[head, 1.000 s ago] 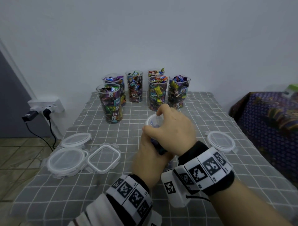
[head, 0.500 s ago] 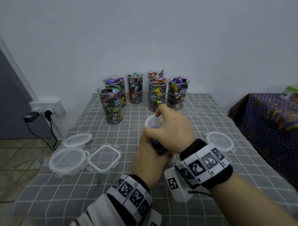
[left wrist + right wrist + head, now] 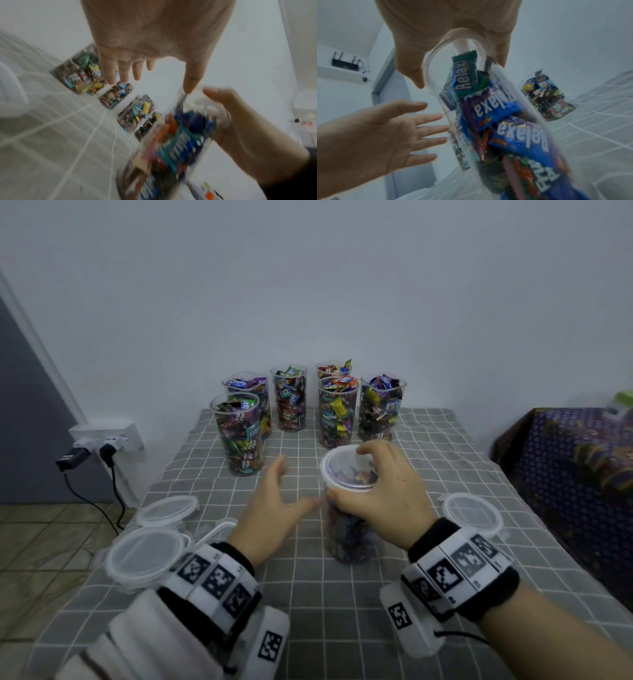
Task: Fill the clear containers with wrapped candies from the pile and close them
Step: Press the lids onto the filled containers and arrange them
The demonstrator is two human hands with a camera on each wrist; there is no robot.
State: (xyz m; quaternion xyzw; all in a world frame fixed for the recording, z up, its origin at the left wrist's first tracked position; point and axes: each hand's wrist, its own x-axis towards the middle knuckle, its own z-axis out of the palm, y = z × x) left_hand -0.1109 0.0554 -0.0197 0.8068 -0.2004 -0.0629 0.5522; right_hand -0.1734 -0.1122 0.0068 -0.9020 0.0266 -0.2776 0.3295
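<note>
A tall clear container (image 3: 347,537) packed with wrapped candies stands on the grey checked tablecloth (image 3: 342,611) in the middle. My right hand (image 3: 346,472) grips its top, thumb on the near side and fingers curled over the far rim. In the right wrist view the same container (image 3: 505,128) fills the frame under my right hand (image 3: 458,67). My left hand (image 3: 293,486) hovers just left of the container, fingers spread, holding nothing; the left wrist view shows this left hand (image 3: 154,79) apart from the container (image 3: 171,148).
Several filled clear containers (image 3: 239,436) stand in a group at the table's far end. Round clear lids (image 3: 145,554) lie at the left edge and one lid (image 3: 471,513) at the right. A power strip (image 3: 106,440) hangs left; a patterned-cloth surface (image 3: 565,474) stands right.
My left hand has let go of the container's side and swung out to the left with fingers spread. The right hand still grips the container's top.
</note>
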